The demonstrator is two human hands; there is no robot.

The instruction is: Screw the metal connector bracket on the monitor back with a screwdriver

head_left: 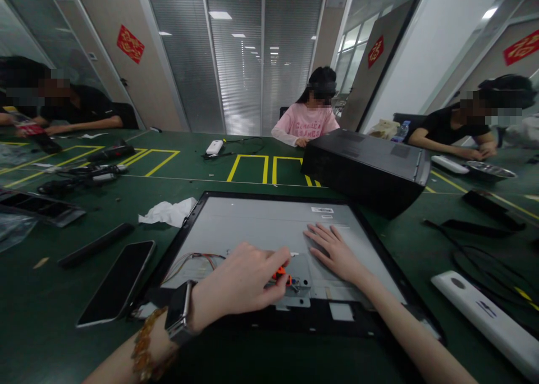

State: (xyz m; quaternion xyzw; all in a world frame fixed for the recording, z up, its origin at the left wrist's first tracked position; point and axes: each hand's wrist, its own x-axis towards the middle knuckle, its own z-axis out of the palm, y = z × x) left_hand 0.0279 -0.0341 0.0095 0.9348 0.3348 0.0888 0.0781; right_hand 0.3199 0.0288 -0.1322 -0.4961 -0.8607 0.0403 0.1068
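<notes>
A flat screen panel [261,221] with a black frame and a grey metal back lies face down on the table before me. My left hand [250,274], with a watch on its wrist, is closed around a small orange-and-black screwdriver [281,274]. The tool's tip is near a metal bracket [302,301] at the panel's near edge; whether it touches a screw I cannot tell. My right hand [334,254] rests flat on the panel's back, fingers spread. Thin coloured wires [196,256] run along the panel left of my left hand.
A phone [120,280], a black bar [96,245] and white tissue [166,211] lie left of the panel. Behind it stands a large black case [366,168]. A white device [484,316] and cables [484,260] lie right. Several people sit around the table.
</notes>
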